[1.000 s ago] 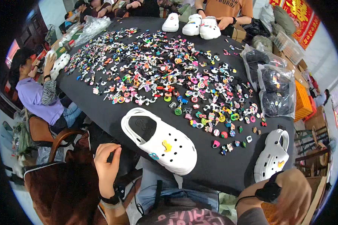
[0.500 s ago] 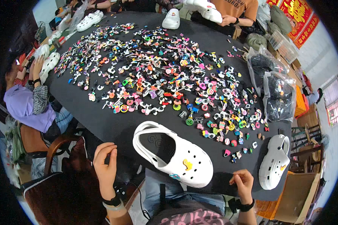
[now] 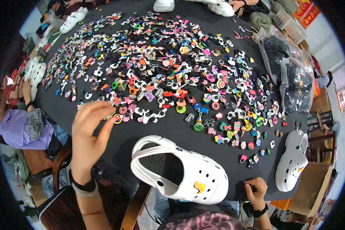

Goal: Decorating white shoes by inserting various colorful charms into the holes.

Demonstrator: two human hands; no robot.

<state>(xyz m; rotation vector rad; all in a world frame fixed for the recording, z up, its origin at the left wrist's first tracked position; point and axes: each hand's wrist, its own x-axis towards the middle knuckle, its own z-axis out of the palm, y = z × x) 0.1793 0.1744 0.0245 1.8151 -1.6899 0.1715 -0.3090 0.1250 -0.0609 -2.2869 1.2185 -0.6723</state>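
Observation:
A white clog (image 3: 207, 174) lies on the black table in front of me, its toe pointing right and toward me, with a yellow charm (image 3: 199, 187) in one of its holes. My left hand (image 3: 89, 132) is raised over the near left edge of the pile of colourful shoe charms (image 3: 157, 73). Its thumb and fingers are apart, around a yellow-rimmed round charm (image 3: 118, 119) lying there; I see nothing gripped. By the table's near edge, right of the clog, my right hand (image 3: 257, 188) is closed with fingers curled; whatever it may hold is hidden.
A second white clog (image 3: 292, 161) with a yellow charm stands at the right edge. Clear bags of dark items (image 3: 297, 86) sit at the far right. Across the table are more white clogs (image 3: 73, 20) and co-workers' hands. A person in a purple top (image 3: 25, 128) sits at left.
My left hand has moved up and forward from beside the clog to the charm pile. My right hand stays near the table edge, fingers more curled. The view has shifted.

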